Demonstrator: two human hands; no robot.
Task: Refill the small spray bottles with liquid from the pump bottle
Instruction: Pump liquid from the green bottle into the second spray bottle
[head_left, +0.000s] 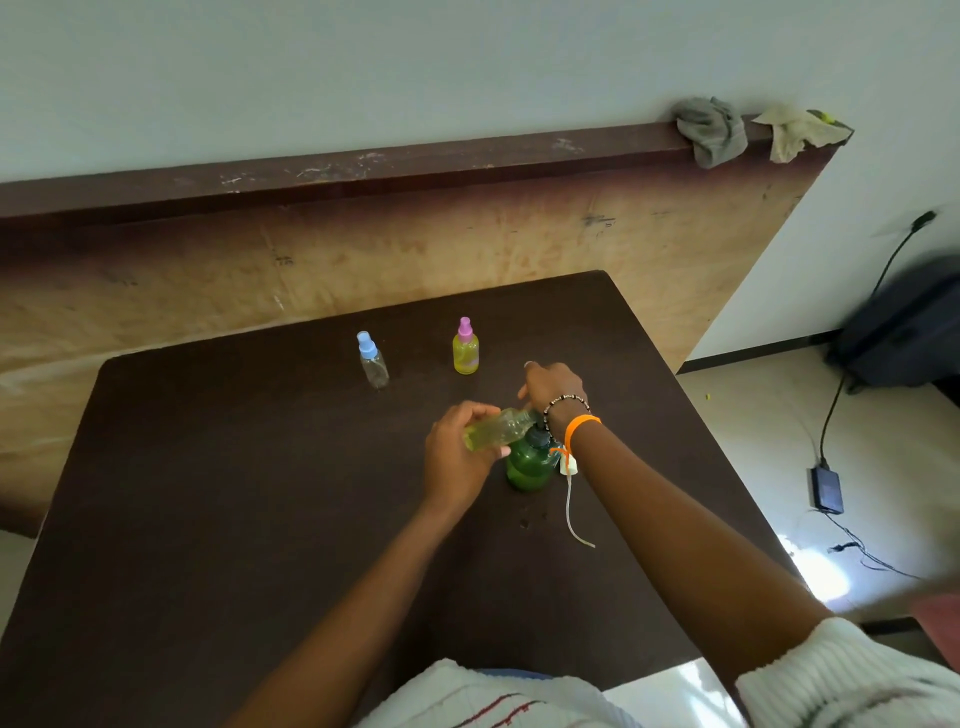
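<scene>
The left hand (457, 457) is gripping an uncapped small spray bottle (496, 428), fingers curled round its body, and is tipping it nearly on its side so that its open neck is meeting the spout of the pump bottle (530, 462); that tilt looks chosen to bring the narrow mouth right under the nozzle, so that little is spilling. The right hand (553, 387) is reaching over the pump head from behind, fingers curled down over it, apparently pressing it to drive liquid out, though the head itself is hidden under the hand and wrist, so the grip cannot be told exactly. The held bottle is already showing yellowish liquid inside, so I judge the filling to be under way rather than starting. The green pump bottle is standing upright on the surface (208, 493), toward its right edge and about midway along it, close to the person, which is keeping both hands working within easy reach. Nearer the far edge of the surface, the pink-capped spray bottle (465, 347) is standing upright with yellow liquid in it, seemingly finished and set aside, while the blue-capped spray bottle (372, 360), to its left, is looking clear and empty, probably waiting its turn. Both are standing well apart from the hands, out of the way of any knock.
</scene>
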